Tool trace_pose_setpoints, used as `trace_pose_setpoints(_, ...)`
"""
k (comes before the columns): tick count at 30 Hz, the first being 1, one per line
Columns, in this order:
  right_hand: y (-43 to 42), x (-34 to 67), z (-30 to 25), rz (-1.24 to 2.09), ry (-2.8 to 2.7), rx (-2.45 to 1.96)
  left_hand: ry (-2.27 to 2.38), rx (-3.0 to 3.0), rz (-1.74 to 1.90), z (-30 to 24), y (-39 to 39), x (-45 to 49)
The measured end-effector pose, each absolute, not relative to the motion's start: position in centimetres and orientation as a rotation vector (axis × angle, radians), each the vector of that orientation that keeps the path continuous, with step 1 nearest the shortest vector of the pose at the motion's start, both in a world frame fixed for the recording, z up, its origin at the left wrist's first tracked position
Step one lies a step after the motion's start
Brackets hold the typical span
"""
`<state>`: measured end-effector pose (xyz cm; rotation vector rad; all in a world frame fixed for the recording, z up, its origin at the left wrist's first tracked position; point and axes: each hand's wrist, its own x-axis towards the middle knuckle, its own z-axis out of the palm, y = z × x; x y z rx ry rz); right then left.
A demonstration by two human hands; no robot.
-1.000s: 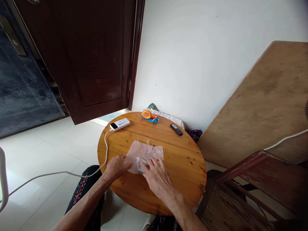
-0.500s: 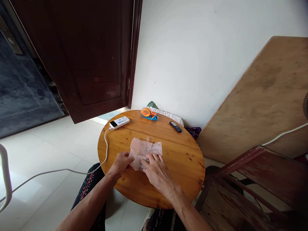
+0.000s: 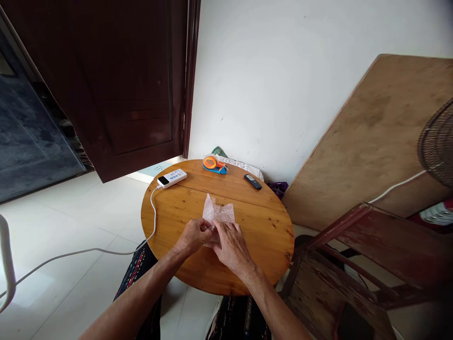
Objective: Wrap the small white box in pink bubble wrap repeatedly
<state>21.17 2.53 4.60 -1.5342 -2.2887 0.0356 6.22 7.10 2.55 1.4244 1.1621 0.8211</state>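
Note:
A crumpled sheet of clear bubble wrap [image 3: 219,212] stands partly folded up on the round wooden table [image 3: 255,222]. My left hand [image 3: 194,234] and my right hand [image 3: 231,243] meet at its near edge, both with fingers closed, pinching the wrap. Whatever is inside the wrap is hidden by my fingers.
At the table's far side lie a white power bank [image 3: 171,178] with a white cable [image 3: 88,252], an orange and blue tape dispenser [image 3: 213,164] and a small black device [image 3: 252,182]. A dark wooden chair [image 3: 354,264] stands right, a leaning board [image 3: 371,141] and a fan [image 3: 437,141] behind it.
The bubble wrap lay flat and spread under my hands; now it is folded up and bunched. My hands have drawn together at its near edge. The view has shifted slightly.

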Motion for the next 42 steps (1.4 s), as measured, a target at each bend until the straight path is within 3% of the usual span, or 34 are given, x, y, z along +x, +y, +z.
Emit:
trace_pose_setpoints(9, 2.1, 24.8, 4.9, 0.329, -1.928, -1.506, 1.031, 1.994, 0.556, 5.3, 6.9, 4.7)
trace_pose_setpoints(17, 1.0, 27.9, 1.3, 0.802, -1.310, -1.766, 1.245, 2.280, 0.641, 3.9, 6.0, 5.9)
trace_pose_setpoints(27, 2.4, 25.8, 0.2, 0.692, -1.336, -1.840, 1.046, 2.448, 1.111, 0.0, 6.3, 5.5)
trace_pose_setpoints(42, 2.0, 23.5, 0.2, 0.768, -1.186, -1.515, 1.028, 2.597, 0.999, 0.6, 6.4, 5.2)
